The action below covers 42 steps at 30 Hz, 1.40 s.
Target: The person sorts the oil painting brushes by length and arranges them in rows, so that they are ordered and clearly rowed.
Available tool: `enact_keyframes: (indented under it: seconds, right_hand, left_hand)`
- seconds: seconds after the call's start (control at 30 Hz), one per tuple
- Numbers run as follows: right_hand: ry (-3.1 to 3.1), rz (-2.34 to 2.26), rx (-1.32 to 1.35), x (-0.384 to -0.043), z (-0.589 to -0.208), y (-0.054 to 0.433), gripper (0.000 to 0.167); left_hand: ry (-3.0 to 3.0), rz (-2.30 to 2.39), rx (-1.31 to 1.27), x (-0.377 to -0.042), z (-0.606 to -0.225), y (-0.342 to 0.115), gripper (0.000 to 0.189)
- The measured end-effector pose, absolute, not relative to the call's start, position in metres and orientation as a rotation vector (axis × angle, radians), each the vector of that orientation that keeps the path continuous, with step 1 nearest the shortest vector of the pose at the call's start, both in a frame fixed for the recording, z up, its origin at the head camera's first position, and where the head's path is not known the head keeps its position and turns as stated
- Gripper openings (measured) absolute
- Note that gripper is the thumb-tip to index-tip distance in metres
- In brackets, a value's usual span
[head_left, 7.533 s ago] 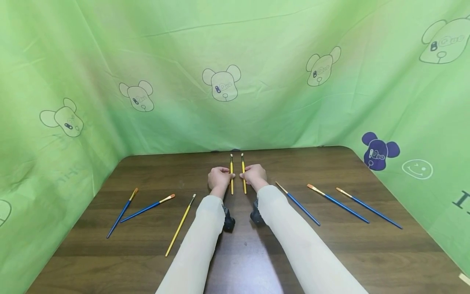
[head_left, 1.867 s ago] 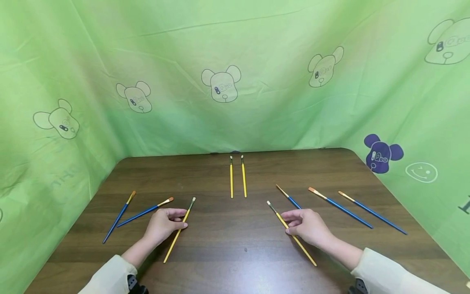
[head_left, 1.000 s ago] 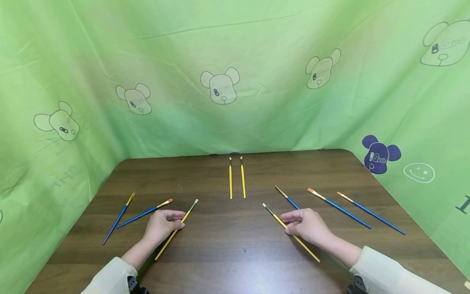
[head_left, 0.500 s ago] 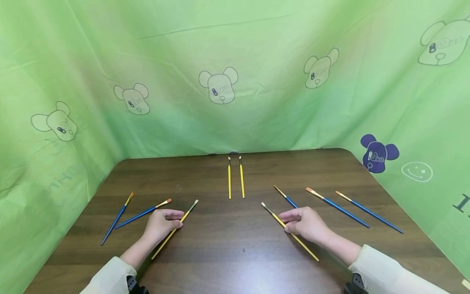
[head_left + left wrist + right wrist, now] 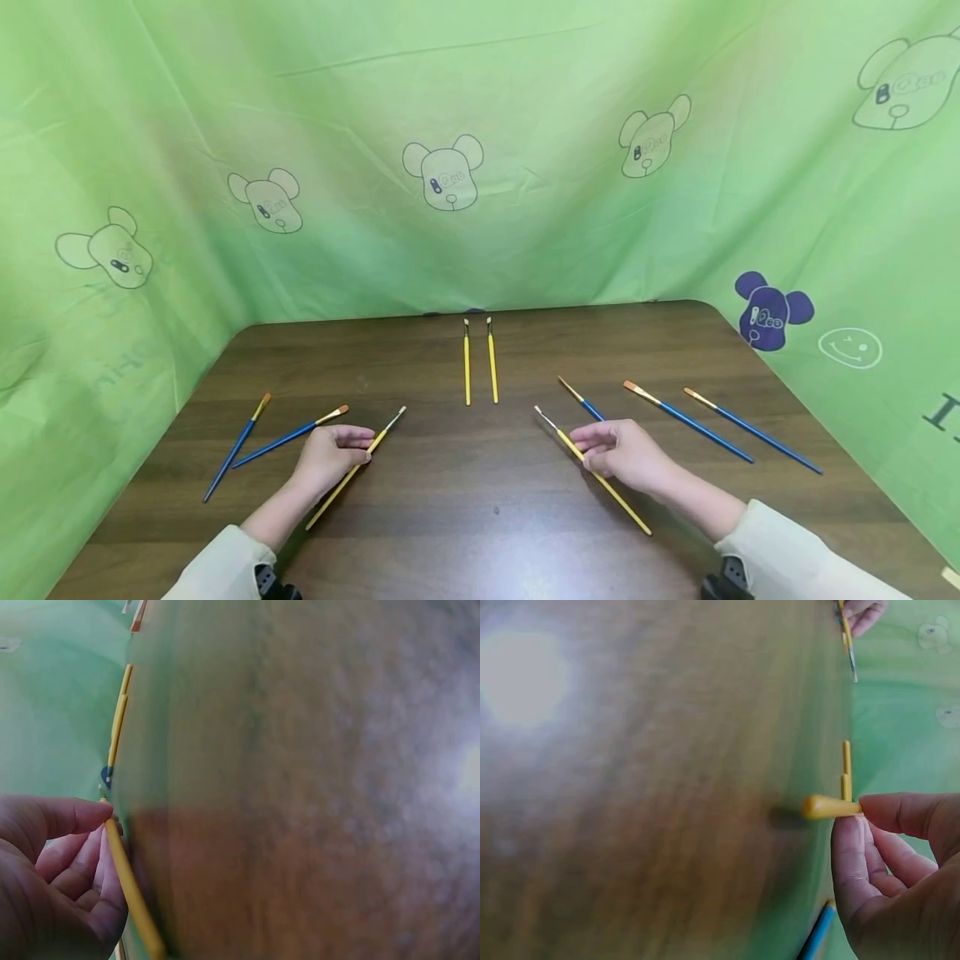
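Observation:
My left hand (image 5: pixel 330 458) pinches a yellow-handled paintbrush (image 5: pixel 341 485) between thumb and fingers, its pale bristles pointing away and toward the middle. On the other side my right hand (image 5: pixel 622 454) pinches a second yellow paintbrush (image 5: pixel 617 498), slanted the opposite way so the two bristle ends lean toward each other. In the left wrist view the thumb lies against the yellow handle (image 5: pixel 129 881). The right wrist view shows the blunt handle end (image 5: pixel 821 808) pointing at the camera, a dark shadow beside it. Part of a blue paintbrush (image 5: pixel 582 401) is hidden behind my right hand.
Two yellow paintbrushes (image 5: pixel 492 367) lie side by side at the far middle of the brown table (image 5: pixel 480 467). Two blue paintbrushes (image 5: pixel 238 446) lie at the left, and two more blue ones (image 5: pixel 697 425) at the right. A green curtain (image 5: pixel 360 250) hangs behind.
My hands have come back from the two far yellow brushes and taken hold of the nearer pair. Over the last two seconds both held brushes have turned a little, tips toward the middle.

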State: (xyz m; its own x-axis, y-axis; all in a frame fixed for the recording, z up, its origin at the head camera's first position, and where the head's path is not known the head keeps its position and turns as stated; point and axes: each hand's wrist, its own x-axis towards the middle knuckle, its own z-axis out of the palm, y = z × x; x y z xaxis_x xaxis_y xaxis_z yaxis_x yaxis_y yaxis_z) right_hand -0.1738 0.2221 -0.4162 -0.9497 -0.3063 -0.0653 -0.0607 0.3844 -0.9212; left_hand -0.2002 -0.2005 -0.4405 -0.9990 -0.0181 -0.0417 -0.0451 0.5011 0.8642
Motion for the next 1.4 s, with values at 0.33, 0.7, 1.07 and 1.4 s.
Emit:
enact_keyframes:
  seconds: [0.33,0.7,1.07,1.4]
  right_hand:
    - [2.316,-1.6,-0.325,-0.18,-0.409,0.223,0.045]
    - [2.215,-1.638,-0.26,-0.19,-0.4,0.216,0.046]
    - [2.073,-1.759,-0.2,-0.203,-0.397,0.212,0.041]
    - [2.01,-1.849,-0.155,-0.215,-0.392,0.208,0.046]
  left_hand:
    - [2.586,1.674,-0.107,-0.199,-0.435,-0.194,0.026]
    - [2.472,1.775,-0.07,-0.201,-0.428,-0.186,0.028]
    - [2.263,1.919,-0.1,-0.209,-0.424,-0.178,0.036]
    - [2.086,2.054,-0.1,-0.217,-0.425,-0.167,0.037]
